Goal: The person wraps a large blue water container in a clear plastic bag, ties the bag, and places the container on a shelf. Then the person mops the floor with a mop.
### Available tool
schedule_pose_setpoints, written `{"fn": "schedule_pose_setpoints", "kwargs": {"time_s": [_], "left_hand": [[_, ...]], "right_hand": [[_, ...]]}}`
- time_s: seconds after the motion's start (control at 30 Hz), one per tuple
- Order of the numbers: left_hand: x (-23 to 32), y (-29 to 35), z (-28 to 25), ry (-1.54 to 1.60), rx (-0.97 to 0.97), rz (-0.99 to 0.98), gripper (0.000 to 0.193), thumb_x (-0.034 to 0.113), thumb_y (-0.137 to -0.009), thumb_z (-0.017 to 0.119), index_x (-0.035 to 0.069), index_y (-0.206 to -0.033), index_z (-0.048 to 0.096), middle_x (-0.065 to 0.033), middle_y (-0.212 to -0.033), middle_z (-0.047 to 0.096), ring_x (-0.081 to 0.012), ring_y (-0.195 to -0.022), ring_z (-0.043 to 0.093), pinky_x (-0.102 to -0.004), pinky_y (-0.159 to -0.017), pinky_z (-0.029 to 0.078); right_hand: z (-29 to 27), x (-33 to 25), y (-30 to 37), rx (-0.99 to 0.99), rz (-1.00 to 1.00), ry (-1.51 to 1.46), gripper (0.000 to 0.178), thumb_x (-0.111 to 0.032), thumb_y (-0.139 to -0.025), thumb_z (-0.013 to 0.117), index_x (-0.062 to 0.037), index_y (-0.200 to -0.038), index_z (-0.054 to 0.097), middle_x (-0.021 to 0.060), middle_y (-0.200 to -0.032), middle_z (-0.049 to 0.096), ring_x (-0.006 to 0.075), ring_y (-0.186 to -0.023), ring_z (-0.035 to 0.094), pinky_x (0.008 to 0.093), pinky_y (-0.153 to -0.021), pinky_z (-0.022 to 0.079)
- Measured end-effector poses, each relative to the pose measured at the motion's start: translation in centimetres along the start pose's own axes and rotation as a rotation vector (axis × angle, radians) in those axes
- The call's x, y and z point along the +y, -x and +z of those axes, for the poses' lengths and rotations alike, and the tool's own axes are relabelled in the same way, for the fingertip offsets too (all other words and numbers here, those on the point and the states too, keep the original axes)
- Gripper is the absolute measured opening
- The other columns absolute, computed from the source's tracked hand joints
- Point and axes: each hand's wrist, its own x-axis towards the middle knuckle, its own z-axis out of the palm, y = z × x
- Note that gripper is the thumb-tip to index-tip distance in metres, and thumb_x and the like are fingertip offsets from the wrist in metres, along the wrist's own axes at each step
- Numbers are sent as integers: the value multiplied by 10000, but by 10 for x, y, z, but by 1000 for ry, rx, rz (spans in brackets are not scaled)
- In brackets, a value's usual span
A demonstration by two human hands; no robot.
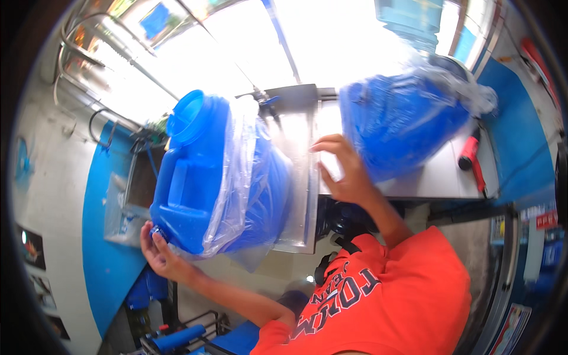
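A large blue plastic water jug (188, 204) stands tilted at the left of the steel sink counter, its wide round mouth uncovered toward the far side. A clear plastic bag (228, 189) is bunched around its middle and covers its right part. At the jug's near left corner my left hand (163, 257) has thumb and fingers around a small dark blue cap (158, 232). My right hand (346, 168) hovers over the counter, fingers apart and slightly curled, nothing in it. Just beside it lies a second blue jug (396, 121), wrapped in clear plastic knotted at its right end.
A steel sink counter (305, 207) joins a white tiled worktop (414, 184). On the right rests a red and black heat gun (470, 155). A pale blue water bottle (411, 23) stands at the back. Taps (269, 102) and curved pipes line the far edge.
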Motion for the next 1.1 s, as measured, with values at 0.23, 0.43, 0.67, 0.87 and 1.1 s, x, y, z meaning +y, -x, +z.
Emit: {"fn": "schedule_pose_setpoints", "kwargs": {"time_s": [0.23,0.43,0.67,0.87,1.1], "left_hand": [[51,37,0,398,226,656,329,218,-991,437,-81,-1029,568,-217,-1001,632,-344,-906,625,-477,-875,506],[118,127,90,704,-605,255,77,-13,-895,565,-38,-927,631,-122,-725,656,-204,-663,622,-338,-678,497],[221,183,273,265,-948,724,223,215,-944,595,56,-1068,692,-135,-1042,708,-294,-996,676,-398,-891,499],[239,225,362,-14,-931,906,183,223,-892,647,89,-1013,676,-113,-950,681,-311,-927,656,-507,-942,439],[222,279,314,-39,-914,706,88,121,-818,722,82,-885,679,-41,-795,646,-233,-742,654,-369,-708,490]], "right_hand": [[-278,44,-2,780,214,613,310,-262,-981,570,-21,-1164,635,147,-1066,678,236,-945,652,359,-861,497],[-387,107,-69,-71,695,702,417,-306,-897,656,2,-1178,642,196,-930,688,237,-902,678,354,-774,529],[-404,59,-139,-315,614,1521,465,-319,-867,634,-28,-1230,644,235,-1205,645,208,-1143,625,368,-1003,469],[-352,103,-164,-670,-42,540,330,-143,-940,571,-30,-1243,638,187,-1196,663,301,-1088,637,384,-983,482],[-354,108,-152,-1123,138,702,1001,-634,-741,688,-130,-1524,321,223,-1520,363,401,-1323,459,470,-1072,423]]}}
